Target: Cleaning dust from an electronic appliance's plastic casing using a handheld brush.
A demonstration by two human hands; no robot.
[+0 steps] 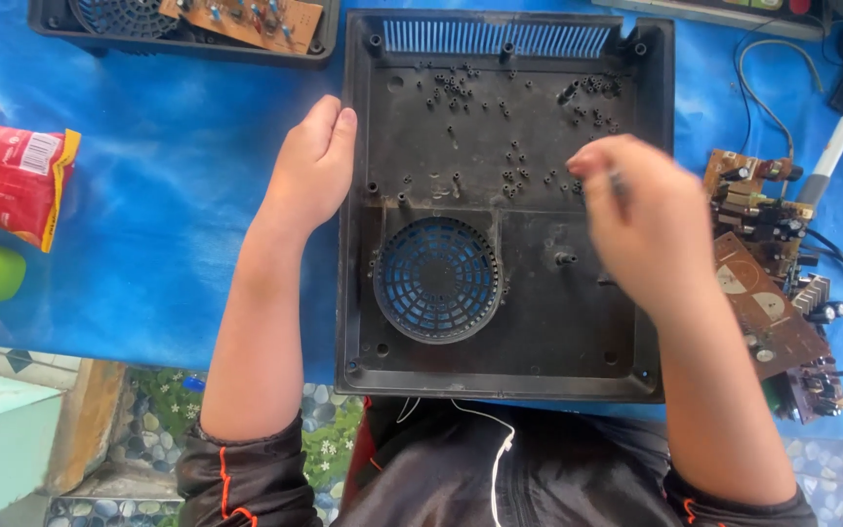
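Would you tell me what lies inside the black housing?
Inside the black housing: loose screws and a blue fan grille. The right hand covers part of the floor.

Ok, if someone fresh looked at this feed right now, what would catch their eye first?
Most likely the black plastic housing lying open in the middle of the blue cloth, with its round blue fan grille at lower left. The left hand rests on its left rim, and the right hand hovers over it pinching a thin dark tool. A brown circuit board lies to the right.

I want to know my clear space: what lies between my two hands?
Head view: between left hand and right hand, the black plastic casing's floor, small pegs.
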